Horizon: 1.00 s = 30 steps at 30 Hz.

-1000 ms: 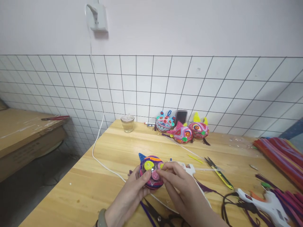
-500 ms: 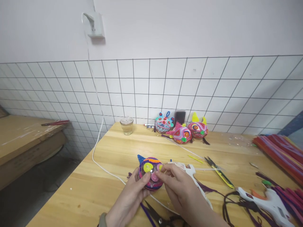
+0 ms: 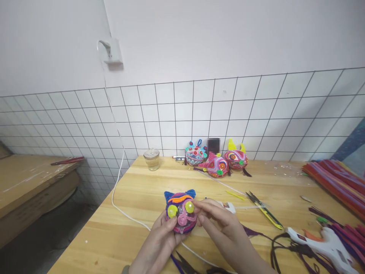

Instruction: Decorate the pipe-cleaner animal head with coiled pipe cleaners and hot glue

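A round cat-faced ornament (image 3: 180,227) wrapped in coloured fuzzy strips is held over the table, with blue ears, yellow coiled eyes and a pink coiled nose. My left hand (image 3: 158,241) grips it from below and the left, thumb on the front under one eye. My right hand (image 3: 224,228) is at its right side, closed on that edge. Its index fingertip touches the rim of the right yellow eye (image 3: 189,206), and the thumb is lower down. Black scissors (image 3: 185,262) lie below the hands. A white glue gun (image 3: 230,207) is partly hidden behind my right hand.
Three similar ornaments (image 3: 218,166) stand by the tiled wall, near a glass (image 3: 152,160). A yellow-black cutting tool (image 3: 265,211), a second glue gun (image 3: 327,247) and bundles of fuzzy strips (image 3: 336,182) lie on the right. A white cord (image 3: 128,217) crosses the table.
The ornament has turned so both ears and both eyes face me. My right fingers have shifted from over its right eye to its right edge. The view has tilted up slightly.
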Available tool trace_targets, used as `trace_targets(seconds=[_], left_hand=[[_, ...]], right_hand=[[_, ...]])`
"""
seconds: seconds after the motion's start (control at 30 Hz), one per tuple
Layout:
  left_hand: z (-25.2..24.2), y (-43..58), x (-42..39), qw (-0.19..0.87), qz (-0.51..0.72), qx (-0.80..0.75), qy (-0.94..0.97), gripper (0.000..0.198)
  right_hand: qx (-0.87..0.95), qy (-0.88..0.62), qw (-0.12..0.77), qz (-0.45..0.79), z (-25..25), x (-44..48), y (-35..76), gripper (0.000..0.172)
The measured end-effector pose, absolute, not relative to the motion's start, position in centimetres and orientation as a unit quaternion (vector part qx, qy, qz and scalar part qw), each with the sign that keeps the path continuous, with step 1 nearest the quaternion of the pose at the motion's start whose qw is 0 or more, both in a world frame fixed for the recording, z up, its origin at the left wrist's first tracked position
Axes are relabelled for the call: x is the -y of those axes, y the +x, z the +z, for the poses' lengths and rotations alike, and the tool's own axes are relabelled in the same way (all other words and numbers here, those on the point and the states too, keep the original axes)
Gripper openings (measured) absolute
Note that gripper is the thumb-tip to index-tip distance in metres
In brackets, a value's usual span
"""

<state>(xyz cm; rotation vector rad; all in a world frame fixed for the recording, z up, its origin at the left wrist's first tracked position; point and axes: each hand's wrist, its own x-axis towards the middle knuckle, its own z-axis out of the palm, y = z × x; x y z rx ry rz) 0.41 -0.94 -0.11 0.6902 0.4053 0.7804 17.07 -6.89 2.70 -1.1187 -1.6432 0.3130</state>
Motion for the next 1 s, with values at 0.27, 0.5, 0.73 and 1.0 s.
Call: trace_targets(seconds=[0.27, 0.5, 0.73, 1.0], left_hand=[[-0.1, 0.5, 1.2, 0.837, 0.391, -0.190, 0.333, 0.024], [-0.5, 0.5, 1.0, 0.841, 0.386, -0.179, 0.334, 0.038], [-1.5, 0.0, 0.6, 0.868, 0.363, -0.113, 0.319, 0.038], [-2.1, -0.9, 0.5, 0.883, 0.330, -0.097, 0.319, 0.027]], right_hand=[[0.792, -0.458, 0.393, -0.097, 1.9, 7.0, 16.2, 0.041], [0.795, -0.452, 0.392, -0.098, 1.8, 6.8, 16.0, 0.039], [0.679, -0.478, 0.524, 0.188, 2.9, 7.5, 16.7, 0.039], [0.512, -0.504, 0.597, 0.357, 3.9, 7.4, 16.7, 0.020]])
